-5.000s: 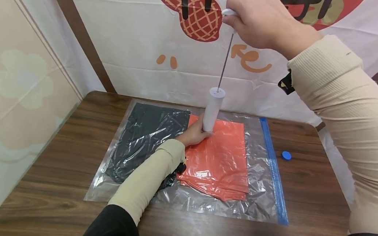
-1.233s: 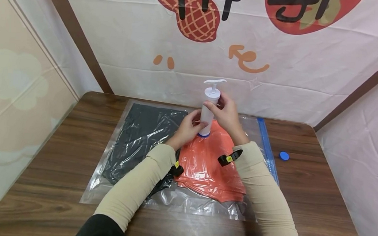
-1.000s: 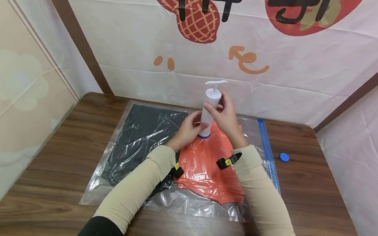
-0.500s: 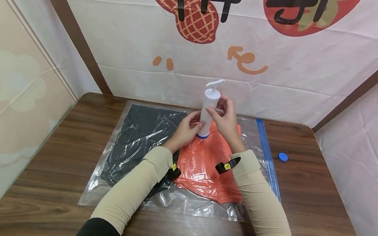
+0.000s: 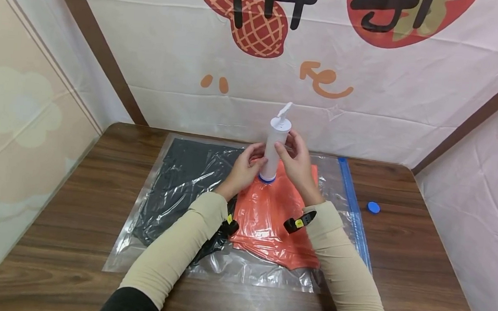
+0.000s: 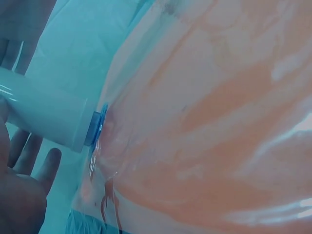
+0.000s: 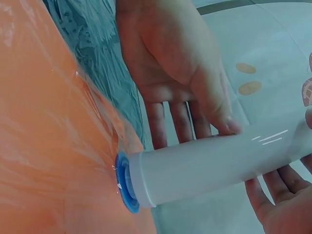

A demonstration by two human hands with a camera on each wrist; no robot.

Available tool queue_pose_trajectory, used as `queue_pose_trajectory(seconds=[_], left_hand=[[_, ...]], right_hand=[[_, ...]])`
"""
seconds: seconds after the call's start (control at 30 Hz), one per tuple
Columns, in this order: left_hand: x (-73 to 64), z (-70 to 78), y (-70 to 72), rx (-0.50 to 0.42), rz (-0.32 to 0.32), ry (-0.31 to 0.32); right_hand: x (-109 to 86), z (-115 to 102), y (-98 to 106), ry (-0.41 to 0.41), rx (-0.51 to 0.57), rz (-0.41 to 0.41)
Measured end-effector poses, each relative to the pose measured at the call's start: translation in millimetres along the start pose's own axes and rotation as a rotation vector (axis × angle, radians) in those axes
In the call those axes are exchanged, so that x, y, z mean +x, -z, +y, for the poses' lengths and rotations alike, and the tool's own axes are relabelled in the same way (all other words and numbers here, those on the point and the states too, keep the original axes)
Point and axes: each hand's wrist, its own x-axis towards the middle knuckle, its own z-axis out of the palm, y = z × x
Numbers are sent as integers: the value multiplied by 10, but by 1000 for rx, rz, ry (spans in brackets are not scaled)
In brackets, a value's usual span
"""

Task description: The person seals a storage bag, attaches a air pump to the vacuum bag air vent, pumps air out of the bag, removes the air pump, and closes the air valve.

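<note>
A white hand pump [image 5: 274,150] stands nearly upright on the blue valve [image 5: 267,180] of a clear vacuum storage bag [image 5: 258,276]. My left hand [image 5: 242,169] holds the lower part of its barrel between thumb and fingers. A little higher, on the other side, my right hand [image 5: 299,166] grips the barrel. The T-shaped handle [image 5: 284,111] is pushed down close to the top and seen nearly end-on. In the right wrist view, the pump's lower end meets the blue valve ring [image 7: 126,183]. Inside the bag lie an orange-red folded item [image 5: 266,219] and a black one [image 5: 186,180].
Right of the bag, a small round blue cap [image 5: 373,207] lies on the brown wooden table [image 5: 415,263]. A blue zip strip [image 5: 354,206] runs along the bag's right edge. A printed cloth backdrop [image 5: 174,49] rises behind the table.
Five seconds ago my right hand held the handle high with the rod drawn out. Now the rod is down, that hand is on the barrel, and the handle has turned from sideways to nearly end-on.
</note>
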Motion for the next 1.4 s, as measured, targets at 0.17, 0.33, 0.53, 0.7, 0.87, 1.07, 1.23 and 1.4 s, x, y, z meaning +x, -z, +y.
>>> queue_pose_trajectory(seconds=[0.17, 0.33, 0.53, 0.7, 0.87, 1.07, 1.23, 1.4], left_hand=[[-9, 28, -9, -29, -25, -17], [-20, 47, -22, -7, -40, -20], [-34, 56, -26, -9, -37, -10], [-46, 63, -13, -24, -23, -16], [-67, 48, 19, -8, -13, -24], [-93, 49, 38, -16, 1, -27], [-95, 32, 54, -17, -3, -28], [-56, 26, 64, 5, 18, -58]], right_hand=[[-58, -170, -52, -27, 6, -17], [-77, -187, -79, -40, 7, -19], [-90, -163, -62, -47, 10, 23], [-103, -104, -27, -23, 11, 49], [-129, -53, 9, 2, 20, 75], [-160, -21, 14, 2, 12, 84], [-176, -15, 2, 9, 24, 73], [-171, -25, -15, 14, 8, 66]])
